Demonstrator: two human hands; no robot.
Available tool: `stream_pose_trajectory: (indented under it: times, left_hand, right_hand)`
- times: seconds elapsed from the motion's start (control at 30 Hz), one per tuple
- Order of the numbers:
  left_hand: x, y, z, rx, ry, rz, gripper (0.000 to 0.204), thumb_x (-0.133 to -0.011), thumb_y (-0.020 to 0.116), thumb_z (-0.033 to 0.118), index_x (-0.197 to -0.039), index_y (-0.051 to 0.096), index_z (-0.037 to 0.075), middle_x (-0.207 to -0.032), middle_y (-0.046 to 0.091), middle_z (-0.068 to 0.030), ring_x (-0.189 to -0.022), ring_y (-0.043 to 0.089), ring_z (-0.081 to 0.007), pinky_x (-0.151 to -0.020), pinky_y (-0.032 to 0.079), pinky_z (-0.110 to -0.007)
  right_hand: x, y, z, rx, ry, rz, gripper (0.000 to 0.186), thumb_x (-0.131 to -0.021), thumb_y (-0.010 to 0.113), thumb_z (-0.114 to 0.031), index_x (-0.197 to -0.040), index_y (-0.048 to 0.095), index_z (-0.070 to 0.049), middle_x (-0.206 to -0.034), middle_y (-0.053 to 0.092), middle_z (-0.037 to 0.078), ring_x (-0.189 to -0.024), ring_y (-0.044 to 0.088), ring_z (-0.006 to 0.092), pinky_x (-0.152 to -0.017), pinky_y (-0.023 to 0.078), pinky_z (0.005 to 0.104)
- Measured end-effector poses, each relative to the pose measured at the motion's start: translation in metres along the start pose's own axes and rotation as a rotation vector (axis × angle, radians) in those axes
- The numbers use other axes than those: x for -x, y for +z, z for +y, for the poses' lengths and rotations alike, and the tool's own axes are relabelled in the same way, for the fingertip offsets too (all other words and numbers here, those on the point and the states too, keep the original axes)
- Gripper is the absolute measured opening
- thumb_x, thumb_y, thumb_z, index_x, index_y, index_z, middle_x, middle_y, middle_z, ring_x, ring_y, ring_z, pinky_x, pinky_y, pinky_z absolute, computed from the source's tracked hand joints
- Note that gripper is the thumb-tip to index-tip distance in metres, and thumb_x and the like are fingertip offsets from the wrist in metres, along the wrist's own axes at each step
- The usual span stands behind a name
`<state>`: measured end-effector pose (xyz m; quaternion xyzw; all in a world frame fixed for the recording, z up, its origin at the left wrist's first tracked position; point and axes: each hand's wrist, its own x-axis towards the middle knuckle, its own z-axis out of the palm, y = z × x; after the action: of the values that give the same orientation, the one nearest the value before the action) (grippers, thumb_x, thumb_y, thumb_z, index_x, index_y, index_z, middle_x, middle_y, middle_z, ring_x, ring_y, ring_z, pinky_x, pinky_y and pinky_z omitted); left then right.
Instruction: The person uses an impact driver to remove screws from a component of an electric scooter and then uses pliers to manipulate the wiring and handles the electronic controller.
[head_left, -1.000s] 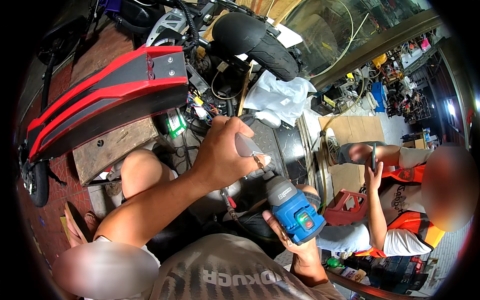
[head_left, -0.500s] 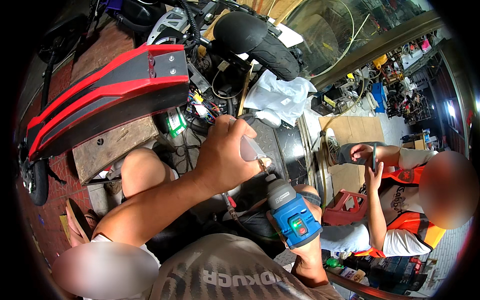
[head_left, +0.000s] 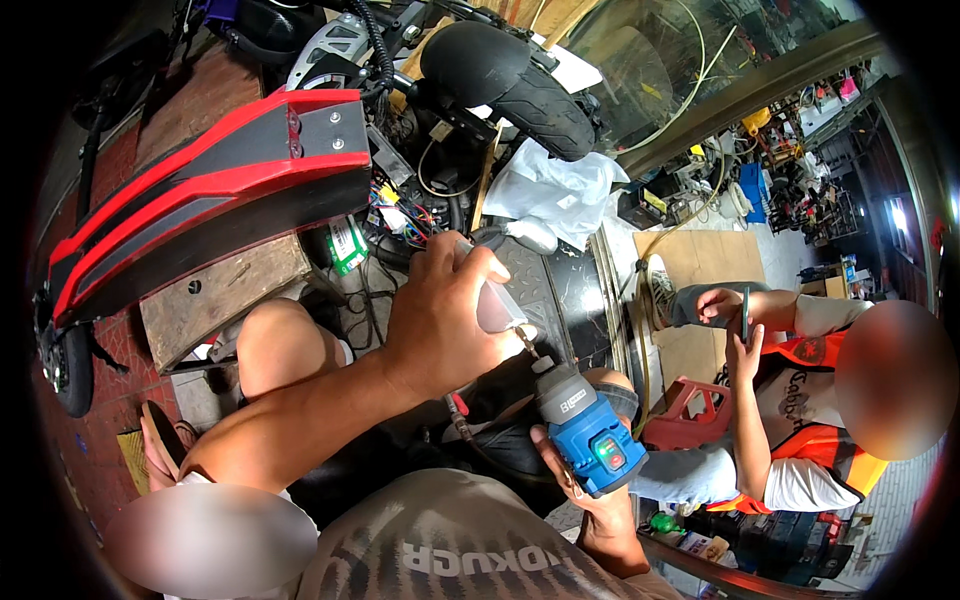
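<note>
My left hand [head_left: 430, 320] is closed round a small, translucent, box-shaped plastic piece [head_left: 494, 306], held between thumb and fingers. In my right hand [head_left: 572, 478] is a blue and grey cordless driver [head_left: 592, 430], its lit panel facing up. The driver's nose points up and left toward my left thumb. A thin metal bit [head_left: 527, 343] shows between the thumb and the nose; whether it touches the plastic piece I cannot tell. Most of my right-hand fingers are hidden behind the driver.
A large red and black panel [head_left: 210, 205] rests at the left on a wooden stool [head_left: 225, 290]. Behind are loose wires [head_left: 385, 195], a white plastic bag [head_left: 550, 190] and a black tyre [head_left: 545, 110]. At the right, a person [head_left: 800, 400] in an orange vest sits holding a phone beside a red stool [head_left: 690, 415].
The driver has tipped slightly, and more of my right-hand fingers show on its left side. My left hand keeps its grip on the plastic piece. The whole view has shifted a little.
</note>
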<state>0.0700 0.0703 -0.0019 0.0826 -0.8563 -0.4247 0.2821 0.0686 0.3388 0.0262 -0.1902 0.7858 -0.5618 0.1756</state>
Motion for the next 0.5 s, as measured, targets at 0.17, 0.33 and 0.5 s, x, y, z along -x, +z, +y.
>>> stream_pose_trajectory:
  times: [0.17,0.33,0.5]
  left_hand:
    - [0.0004,-0.0005,0.0008,-0.035,0.010,-0.004,0.059,-0.069,0.101,0.024,-0.111,0.064,0.007,-0.118,0.058,-0.0147,-0.111,0.062,-0.0387,-0.092,0.052,-0.049]
    - [0.0028,-0.0008,-0.0013,-0.029,0.013,-0.006,0.059,-0.068,0.101,0.024,-0.112,0.065,0.008,-0.118,0.058,-0.0151,-0.111,0.061,-0.0388,-0.093,0.052,-0.050]
    - [0.0042,-0.0034,-0.0009,-0.021,0.011,-0.007,0.059,-0.068,0.101,0.024,-0.112,0.065,0.008,-0.119,0.057,-0.0155,-0.111,0.061,-0.0392,-0.094,0.052,-0.049]
  right_hand:
    - [-0.0034,-0.0029,-0.0027,0.256,-0.214,-0.066,0.037,-0.080,0.088,0.002,-0.115,0.076,0.000,-0.097,0.080,0.011,-0.085,0.079,0.0218,-0.080,0.061,0.0313]
    - [0.0012,0.0026,0.0022,0.114,-0.156,-0.024,0.036,-0.080,0.088,0.003,-0.114,0.076,0.001,-0.097,0.080,0.011,-0.084,0.079,0.0211,-0.079,0.061,0.0308]
    - [0.0020,0.0016,0.0037,0.186,-0.159,-0.042,0.036,-0.080,0.089,0.002,-0.114,0.076,0.001,-0.096,0.080,0.011,-0.083,0.079,0.0215,-0.078,0.061,0.0311]
